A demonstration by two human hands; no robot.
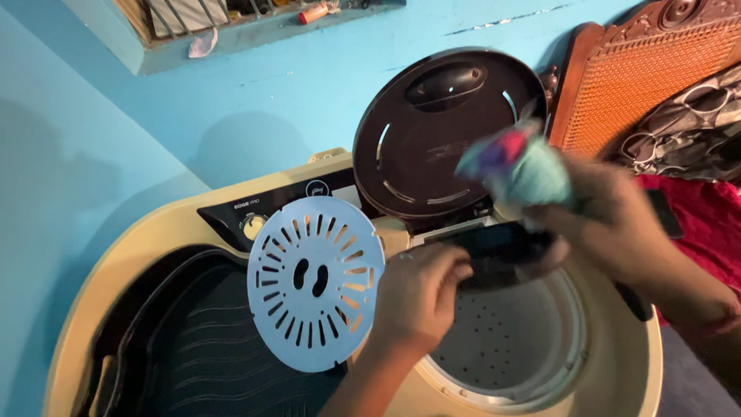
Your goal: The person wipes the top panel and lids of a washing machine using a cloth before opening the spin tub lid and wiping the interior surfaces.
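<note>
Machine: cream twin-tub washer (617,363), dark round lid (432,131) raised over the spin tub (509,340).
Left hand (421,293): grip closed on the edge of the white slotted disc (312,282).
Right hand (610,224): blurred, seemingly clenched on a teal and pink cloth (517,166) above the tub.

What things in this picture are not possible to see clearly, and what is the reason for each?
Head view:
- Right hand: motion blur; its grip on the teal and multicoloured cloth is unclear, and so is what kind of cloth it is.
- Left hand: fingertips at the spin tub rim; what they touch is unclear.
- Dark wash tub lid: cut off by the bottom edge, partly covered by the white slotted disc.
- Control knob: too small.
</note>
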